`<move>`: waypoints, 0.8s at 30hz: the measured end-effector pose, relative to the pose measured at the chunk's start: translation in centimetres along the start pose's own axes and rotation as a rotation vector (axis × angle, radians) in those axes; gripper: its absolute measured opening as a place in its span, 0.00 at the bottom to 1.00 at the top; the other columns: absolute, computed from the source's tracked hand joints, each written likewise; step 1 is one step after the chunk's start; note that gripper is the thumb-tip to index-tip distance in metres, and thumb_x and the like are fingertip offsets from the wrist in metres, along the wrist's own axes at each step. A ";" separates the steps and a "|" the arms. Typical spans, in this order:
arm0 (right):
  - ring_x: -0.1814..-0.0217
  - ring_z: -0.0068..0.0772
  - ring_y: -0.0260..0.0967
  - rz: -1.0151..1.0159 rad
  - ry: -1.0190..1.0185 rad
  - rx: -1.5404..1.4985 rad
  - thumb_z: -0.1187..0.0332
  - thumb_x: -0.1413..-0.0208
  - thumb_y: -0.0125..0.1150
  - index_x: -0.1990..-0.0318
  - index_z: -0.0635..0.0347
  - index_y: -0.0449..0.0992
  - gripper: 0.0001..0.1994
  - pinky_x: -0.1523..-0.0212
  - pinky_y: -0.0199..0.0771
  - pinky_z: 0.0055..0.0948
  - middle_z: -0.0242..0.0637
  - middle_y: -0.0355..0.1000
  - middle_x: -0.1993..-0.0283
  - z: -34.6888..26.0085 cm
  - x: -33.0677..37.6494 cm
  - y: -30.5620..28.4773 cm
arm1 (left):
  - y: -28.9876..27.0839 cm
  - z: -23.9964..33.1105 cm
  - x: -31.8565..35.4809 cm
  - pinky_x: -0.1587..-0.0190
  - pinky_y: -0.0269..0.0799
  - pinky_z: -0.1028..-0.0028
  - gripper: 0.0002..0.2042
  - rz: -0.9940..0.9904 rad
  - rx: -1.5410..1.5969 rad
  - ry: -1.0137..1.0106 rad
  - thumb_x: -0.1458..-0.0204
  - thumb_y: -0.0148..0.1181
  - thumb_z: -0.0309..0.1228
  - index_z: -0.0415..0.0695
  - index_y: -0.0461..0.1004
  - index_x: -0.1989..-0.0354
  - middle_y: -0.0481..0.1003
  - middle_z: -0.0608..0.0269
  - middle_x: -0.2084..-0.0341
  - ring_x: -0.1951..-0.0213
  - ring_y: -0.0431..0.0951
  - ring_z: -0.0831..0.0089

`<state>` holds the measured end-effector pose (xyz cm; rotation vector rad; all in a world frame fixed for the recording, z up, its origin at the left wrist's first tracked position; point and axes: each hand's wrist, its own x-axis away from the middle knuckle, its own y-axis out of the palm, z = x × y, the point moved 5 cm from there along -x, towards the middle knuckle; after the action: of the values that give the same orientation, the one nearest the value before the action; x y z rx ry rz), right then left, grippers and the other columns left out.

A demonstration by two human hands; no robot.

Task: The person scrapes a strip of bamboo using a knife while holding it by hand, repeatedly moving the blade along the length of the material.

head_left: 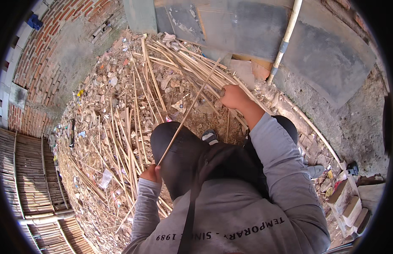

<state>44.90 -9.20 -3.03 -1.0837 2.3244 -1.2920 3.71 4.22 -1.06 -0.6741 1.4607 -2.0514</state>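
Note:
My left hand (152, 173) is closed round the lower end of a long thin bamboo strip (183, 122). The strip slants up and away across my left knee, and its far end rises in front of the pile of bamboo strips (179, 55). Ahead and to the right, my right hand (236, 97) makes a fist round what looks like a knife (211, 87). Its narrow grey blade points toward the far left, close to the held strip; whether they touch I cannot tell. The fist hides most of the handle.
More bamboo strips (126, 139) lie on littered, stony ground to my left. A brick wall (48, 67) stands at the far left above woven bamboo panels (31, 169). Grey boards (247, 29) and a leaning pole (283, 44) are ahead; wood blocks (347, 205) lie at right.

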 end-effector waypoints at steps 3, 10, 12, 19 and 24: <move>0.55 0.53 0.72 -0.022 -0.019 0.007 0.65 0.60 0.60 0.61 0.57 0.77 0.15 0.57 0.73 0.44 0.49 0.75 0.60 -0.2 0.1 -0.3 | -0.3 0.0 0.1 0.73 0.68 0.51 0.19 0.037 0.005 0.022 0.38 0.41 0.44 0.41 0.72 0.65 0.73 0.42 0.81 0.75 0.75 0.41; 0.58 0.47 0.74 -0.222 -0.233 0.238 0.67 0.58 0.58 0.63 0.54 0.79 0.12 0.58 0.74 0.44 0.42 0.76 0.65 -7.0 4.4 2.2 | -0.1 0.4 0.0 0.75 0.68 0.51 0.17 0.028 -0.051 0.019 0.38 0.43 0.43 0.42 0.71 0.66 0.73 0.42 0.82 0.77 0.75 0.42; 0.58 0.47 0.74 -0.203 -0.137 0.145 0.67 0.58 0.58 0.63 0.54 0.78 0.12 0.57 0.74 0.43 0.42 0.76 0.64 -5.7 3.3 1.0 | -0.5 0.6 -0.1 0.75 0.68 0.51 0.16 0.049 -0.065 0.027 0.39 0.44 0.42 0.43 0.70 0.67 0.73 0.43 0.83 0.77 0.75 0.42; 0.60 0.51 0.74 -0.051 -0.070 0.063 0.66 0.59 0.58 0.64 0.56 0.77 0.12 0.59 0.73 0.46 0.46 0.75 0.67 -3.9 2.3 0.7 | -0.9 0.7 -0.1 0.74 0.68 0.51 0.15 0.016 -0.073 0.010 0.39 0.45 0.41 0.42 0.68 0.68 0.72 0.41 0.82 0.76 0.74 0.41; 0.57 0.50 0.74 -0.193 -0.118 0.148 0.65 0.59 0.58 0.62 0.55 0.78 0.14 0.56 0.74 0.42 0.46 0.76 0.64 -4.4 2.6 0.3 | 0.6 0.1 -0.2 0.74 0.67 0.50 0.16 0.036 -0.015 0.023 0.39 0.44 0.43 0.42 0.67 0.69 0.72 0.41 0.82 0.76 0.74 0.41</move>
<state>40.53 -8.23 -0.50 -1.3226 2.0455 -1.4008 3.96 4.12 -1.61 -0.6277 1.4921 -2.0295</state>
